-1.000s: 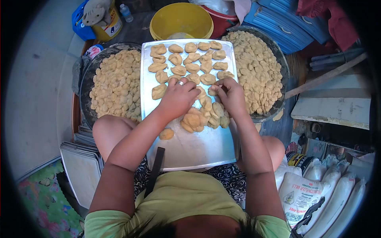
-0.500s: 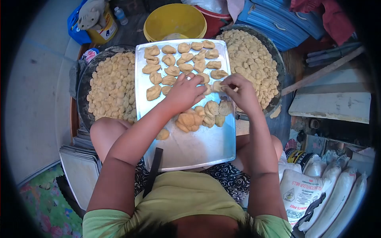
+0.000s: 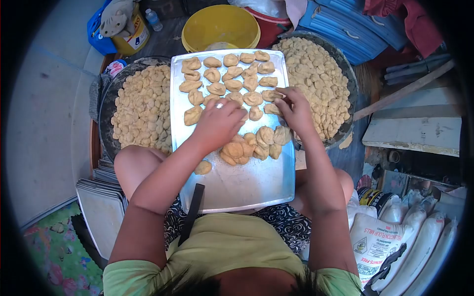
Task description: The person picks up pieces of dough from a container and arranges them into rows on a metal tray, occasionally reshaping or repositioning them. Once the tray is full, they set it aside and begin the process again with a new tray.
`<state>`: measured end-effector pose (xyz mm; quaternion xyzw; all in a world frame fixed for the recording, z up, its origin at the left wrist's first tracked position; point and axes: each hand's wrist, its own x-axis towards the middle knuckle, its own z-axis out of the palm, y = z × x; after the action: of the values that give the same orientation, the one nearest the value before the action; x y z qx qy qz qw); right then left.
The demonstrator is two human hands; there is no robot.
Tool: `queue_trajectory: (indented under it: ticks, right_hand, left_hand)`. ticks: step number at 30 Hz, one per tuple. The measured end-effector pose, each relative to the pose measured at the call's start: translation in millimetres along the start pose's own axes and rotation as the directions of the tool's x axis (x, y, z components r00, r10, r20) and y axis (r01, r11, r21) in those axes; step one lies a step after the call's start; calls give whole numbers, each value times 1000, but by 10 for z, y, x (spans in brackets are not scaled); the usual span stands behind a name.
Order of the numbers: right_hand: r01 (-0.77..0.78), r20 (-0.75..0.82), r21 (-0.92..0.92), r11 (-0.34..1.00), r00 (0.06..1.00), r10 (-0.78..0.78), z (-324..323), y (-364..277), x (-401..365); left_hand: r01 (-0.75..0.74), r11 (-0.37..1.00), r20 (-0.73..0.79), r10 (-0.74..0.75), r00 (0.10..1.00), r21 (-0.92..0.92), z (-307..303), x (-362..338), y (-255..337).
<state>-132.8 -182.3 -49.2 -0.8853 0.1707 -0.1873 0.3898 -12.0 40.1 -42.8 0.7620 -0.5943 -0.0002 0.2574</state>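
Observation:
A silver baking tray point(image 3: 237, 190) rests across my lap, with rows of shaped dough pieces point(image 3: 216, 88) on its far half. My left hand point(image 3: 219, 121) is over the middle rows, its fingers curled down onto a dough piece that they mostly cover. At the tray's right side, my right hand point(image 3: 297, 112) has thumb and forefinger apart, touching the end of a dough piece point(image 3: 272, 109). Nearer me lies a cluster of rounder dough lumps point(image 3: 238, 150), plus one single lump point(image 3: 203, 167) at the left.
Wide dark basins heaped with dough balls flank the tray, one at left point(image 3: 140, 106) and one at right point(image 3: 321, 81). A yellow tub point(image 3: 220, 27) stands beyond it. A dark flat strip point(image 3: 192, 212) leans on the tray's near edge. Flour sacks point(image 3: 377, 241) lie at right, stacked trays point(image 3: 101, 207) at left.
My left hand has moved left and slightly toward me. My right hand has drawn apart from it, and the dough piece it pinched now lies at the tray's right side.

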Motion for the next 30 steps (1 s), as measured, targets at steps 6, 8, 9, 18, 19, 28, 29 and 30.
queue_trajectory:
  ticks: [6,8,9,18,19,28,29,30]
  right_hand:
    - [-99,287,27,995,954,87,-61,-359,-488]
    - [140,503,-107,984,862,-68,6,-507,-570]
    - [149,505,-106,983,860,-76,14,-528,-577]
    - [76,299,186,980,945,-130,513,-996,-321]
    - [215,194,171,962,949,-247,673,-1036,-324]
    - [89,639,-132,987,769,16,521,-986,-539]
    - [50,692,5,999,721,-40,507,-901,-512]
    - [10,621,140,990,778,-96,521,-852,-472]
  left_hand:
    - [223,931,169,-179,969,-290,-126,-670,128]
    - [236,871,238,-142,961,-432,-93,-832,202]
    - [236,872,231,-147,962,-430,-149,-867,217]
    - [461,720,101,-484,869,-519,-452,-1001,-207]
    - [374,866,-93,-425,901,-332,-468,-971,-273]
    - [330,938,-85,-339,937,-108,-370,-1019,-298]
    - [327,938,-84,-337,938,-115,-333,-1011,-302]
    - [325,945,-125,-326,937,-31,-303,-994,-309]
